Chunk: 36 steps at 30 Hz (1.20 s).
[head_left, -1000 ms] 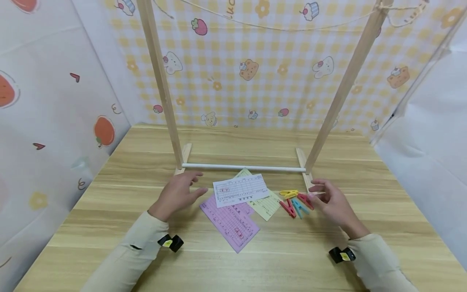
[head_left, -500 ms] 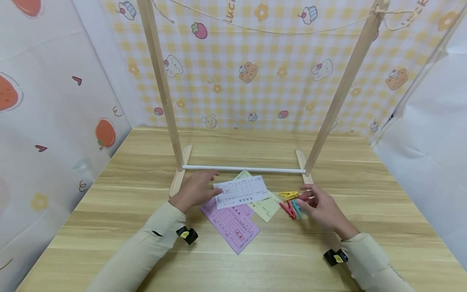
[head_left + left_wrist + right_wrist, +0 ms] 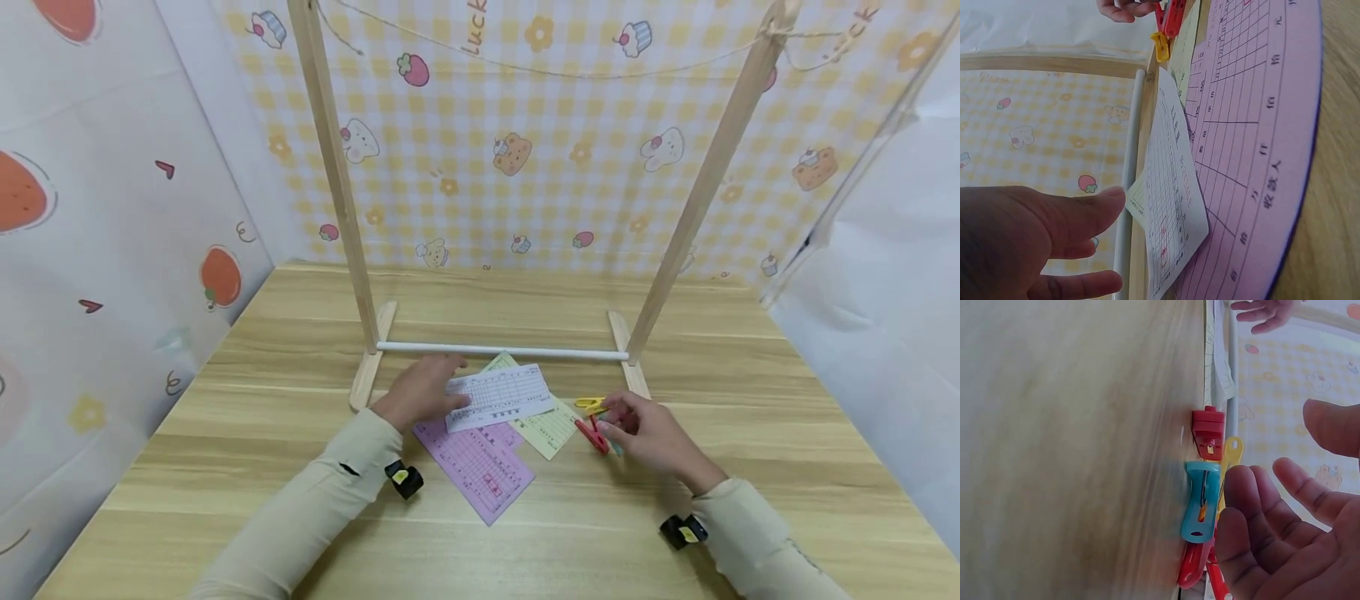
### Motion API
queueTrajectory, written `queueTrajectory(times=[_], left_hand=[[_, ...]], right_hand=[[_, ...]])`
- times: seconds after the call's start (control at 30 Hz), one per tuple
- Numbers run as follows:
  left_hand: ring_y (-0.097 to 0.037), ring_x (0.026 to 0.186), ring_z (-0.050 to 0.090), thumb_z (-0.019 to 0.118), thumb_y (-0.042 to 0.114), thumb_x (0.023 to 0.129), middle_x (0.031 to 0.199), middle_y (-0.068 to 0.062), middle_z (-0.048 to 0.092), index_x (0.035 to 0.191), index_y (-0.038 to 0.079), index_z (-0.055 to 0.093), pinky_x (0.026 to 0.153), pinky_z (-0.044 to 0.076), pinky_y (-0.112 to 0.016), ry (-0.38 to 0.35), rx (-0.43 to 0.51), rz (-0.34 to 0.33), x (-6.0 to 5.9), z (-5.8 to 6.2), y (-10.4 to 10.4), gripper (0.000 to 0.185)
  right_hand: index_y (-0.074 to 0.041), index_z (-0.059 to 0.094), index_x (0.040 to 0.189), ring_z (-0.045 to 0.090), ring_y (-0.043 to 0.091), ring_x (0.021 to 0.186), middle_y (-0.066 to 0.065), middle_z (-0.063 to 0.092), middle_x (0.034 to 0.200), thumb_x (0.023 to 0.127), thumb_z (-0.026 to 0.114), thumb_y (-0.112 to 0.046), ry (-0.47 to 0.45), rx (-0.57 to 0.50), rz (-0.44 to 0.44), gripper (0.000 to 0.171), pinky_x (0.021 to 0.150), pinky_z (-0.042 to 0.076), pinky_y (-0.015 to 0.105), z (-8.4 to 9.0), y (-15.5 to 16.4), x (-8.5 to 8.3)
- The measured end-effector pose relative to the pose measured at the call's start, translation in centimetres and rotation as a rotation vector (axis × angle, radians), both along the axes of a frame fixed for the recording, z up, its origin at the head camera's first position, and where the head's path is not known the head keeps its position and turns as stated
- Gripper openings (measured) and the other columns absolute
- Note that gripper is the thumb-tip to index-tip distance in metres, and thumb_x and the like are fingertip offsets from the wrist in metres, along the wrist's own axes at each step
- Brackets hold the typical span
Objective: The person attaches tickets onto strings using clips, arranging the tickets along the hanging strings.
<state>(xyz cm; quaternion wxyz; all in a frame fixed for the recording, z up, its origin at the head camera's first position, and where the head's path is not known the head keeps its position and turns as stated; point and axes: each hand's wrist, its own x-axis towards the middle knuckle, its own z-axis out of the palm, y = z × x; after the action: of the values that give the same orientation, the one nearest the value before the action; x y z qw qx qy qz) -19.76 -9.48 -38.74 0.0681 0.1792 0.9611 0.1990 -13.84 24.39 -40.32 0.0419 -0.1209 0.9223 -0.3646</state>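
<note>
Centrally, three printed slips are laid overlapping on the table (image 3: 225, 467): white slip (image 3: 498, 396) on top, purple slip (image 3: 480, 462) and yellow slip (image 3: 543, 425) beneath. Left hand (image 3: 420, 390), fingers spread, is rested at the white slip's left edge. Right hand (image 3: 648, 433), fingers loosely extended, is set on the clothespins (image 3: 596, 425): red, blue, yellow. Wooden frame (image 3: 337, 183) is stood behind.

slips (image 3: 495, 400) left of clothespins (image 3: 596, 421), rack (image 3: 502, 350) behind
</note>
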Motion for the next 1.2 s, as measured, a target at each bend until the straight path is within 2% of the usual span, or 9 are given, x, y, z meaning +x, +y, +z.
queueTrajectory(times=[0.2,0.33,0.63,0.97,1.2], left_hand=[[-0.033,0.128,0.046,0.08,0.031,0.08,0.139,-0.016,0.051,0.137,0.007,0.051,0.106,0.036,-0.047,-0.034,-0.02,-0.012,-0.1,-0.1,0.5,0.069],[-0.033,0.131,0.043,0.082,0.03,0.077,0.141,-0.017,0.048,0.139,0.005,0.049,0.108,0.033,-0.046,-0.051,-0.038,-0.02,0.0,-0.2,0.7,0.074],[-0.035,0.127,0.047,0.086,0.031,0.073,0.138,-0.017,0.051,0.14,0.006,0.048,0.105,0.037,-0.047,-0.044,-0.055,-0.029,-0.1,-0.4,1.1,0.081],[-0.034,0.119,0.052,0.09,0.023,0.066,0.127,-0.017,0.057,0.136,0.003,0.051,0.1,0.041,-0.046,-0.005,-0.07,-0.035,-0.6,-0.6,0.9,0.082],[-0.036,0.115,0.053,0.092,0.02,0.064,0.125,-0.019,0.055,0.133,0.001,0.053,0.097,0.044,-0.046,0.003,-0.085,-0.016,-0.6,-0.5,1.0,0.082]], right_hand=[[-0.005,0.063,0.107,0.051,0.014,0.069,-0.001,0.06,0.084,0.09,0.07,-0.014,-0.008,0.018,0.06,0.021,0.057,0.044,0.026,0.2,-0.3,0.0],[-0.006,0.065,0.105,0.051,0.013,0.067,-0.002,0.059,0.082,0.089,0.071,-0.013,0.002,0.028,0.084,0.019,0.056,0.043,0.025,0.2,-0.5,-0.1],[-0.003,0.063,0.104,0.051,0.013,0.068,-0.002,0.058,0.081,0.087,0.074,-0.016,-0.018,0.063,0.125,0.025,0.057,0.044,0.027,0.5,-0.7,-0.3],[-0.009,0.062,0.093,0.05,0.011,0.062,-0.004,0.055,0.072,0.085,0.076,-0.016,-0.017,0.133,0.17,0.017,0.052,0.043,0.025,0.5,-0.7,-0.7],[-0.011,0.062,0.089,0.047,0.011,0.061,-0.004,0.052,0.069,0.084,0.077,-0.016,-0.053,0.179,0.183,0.016,0.051,0.039,0.024,0.7,-1.0,-0.6]])
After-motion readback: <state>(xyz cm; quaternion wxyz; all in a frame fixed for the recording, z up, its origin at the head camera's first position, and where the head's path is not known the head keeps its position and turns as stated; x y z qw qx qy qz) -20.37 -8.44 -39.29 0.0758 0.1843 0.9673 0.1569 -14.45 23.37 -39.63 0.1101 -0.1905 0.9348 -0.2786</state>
